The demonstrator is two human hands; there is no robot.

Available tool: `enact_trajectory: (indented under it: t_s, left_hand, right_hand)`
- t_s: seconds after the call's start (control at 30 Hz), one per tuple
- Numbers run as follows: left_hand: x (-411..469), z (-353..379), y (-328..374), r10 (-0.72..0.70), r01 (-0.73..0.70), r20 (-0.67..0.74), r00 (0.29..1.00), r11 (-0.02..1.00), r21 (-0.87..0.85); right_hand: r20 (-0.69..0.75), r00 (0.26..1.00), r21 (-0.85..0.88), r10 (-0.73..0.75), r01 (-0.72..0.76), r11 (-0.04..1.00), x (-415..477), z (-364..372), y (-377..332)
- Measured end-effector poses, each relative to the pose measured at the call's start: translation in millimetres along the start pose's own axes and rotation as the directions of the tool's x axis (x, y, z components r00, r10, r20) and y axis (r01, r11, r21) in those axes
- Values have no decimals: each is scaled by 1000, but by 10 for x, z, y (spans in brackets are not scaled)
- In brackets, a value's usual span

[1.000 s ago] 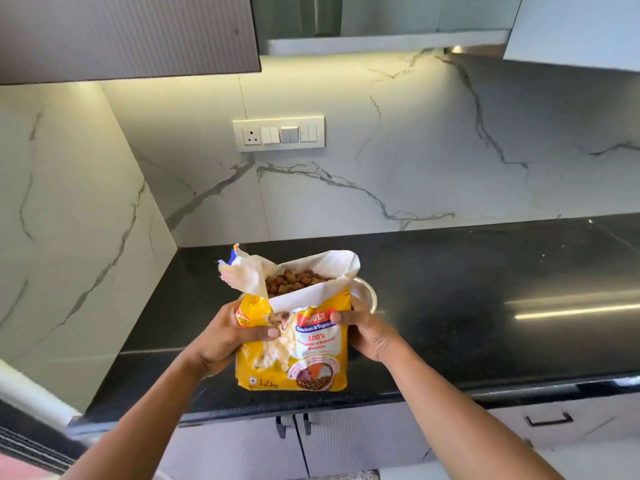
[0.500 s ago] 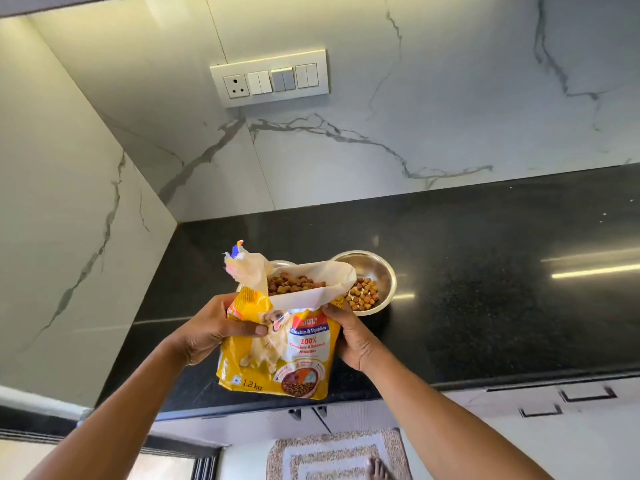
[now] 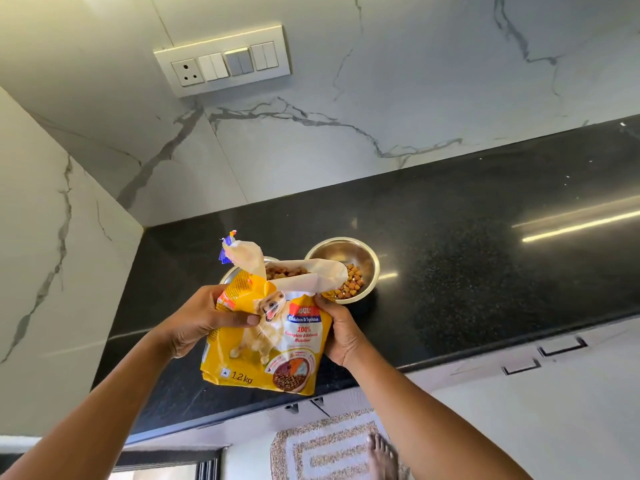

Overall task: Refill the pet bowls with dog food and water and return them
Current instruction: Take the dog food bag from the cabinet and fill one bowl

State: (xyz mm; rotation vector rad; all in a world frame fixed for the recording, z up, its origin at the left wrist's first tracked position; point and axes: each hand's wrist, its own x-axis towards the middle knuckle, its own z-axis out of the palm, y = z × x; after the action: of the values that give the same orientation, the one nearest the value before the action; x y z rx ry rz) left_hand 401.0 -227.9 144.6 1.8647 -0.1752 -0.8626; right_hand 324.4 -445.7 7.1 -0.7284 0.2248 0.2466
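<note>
I hold a yellow dog food bag [image 3: 266, 344] upright over the black countertop [image 3: 467, 271], its torn top open and brown kibble showing inside. My left hand [image 3: 204, 318] grips its left side. My right hand [image 3: 341, 332] grips its right side. Behind the bag on the right sits a steel bowl [image 3: 346, 268] with kibble in its near half. A second steel bowl [image 3: 230, 277] peeks out behind the bag on the left; its contents are hidden.
The counter ends in a corner at a marble wall [image 3: 52, 254] on the left. A switch plate [image 3: 225, 60] sits on the backsplash. Below the counter edge are cabinet handles [image 3: 540, 356], a patterned floor mat [image 3: 329, 448] and a bare foot [image 3: 382, 455].
The view has tilted down, bringing both bowls, the mat and the foot into sight. The bag has tipped a little to the right; both hands keep their grip.
</note>
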Motion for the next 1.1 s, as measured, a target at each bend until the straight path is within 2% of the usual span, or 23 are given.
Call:
enact_trajectory:
  t_s: [0.73,1.1]
  left_hand:
    - [148,164,386,-45,42,15,999,985,165]
    - [211,199,416,-60,57,13,998,983,173]
  right_hand:
    - [9,1000,230,9,-11,973,58,-158,74]
    - [12,1000,244,-3,0,970,85,-187,66]
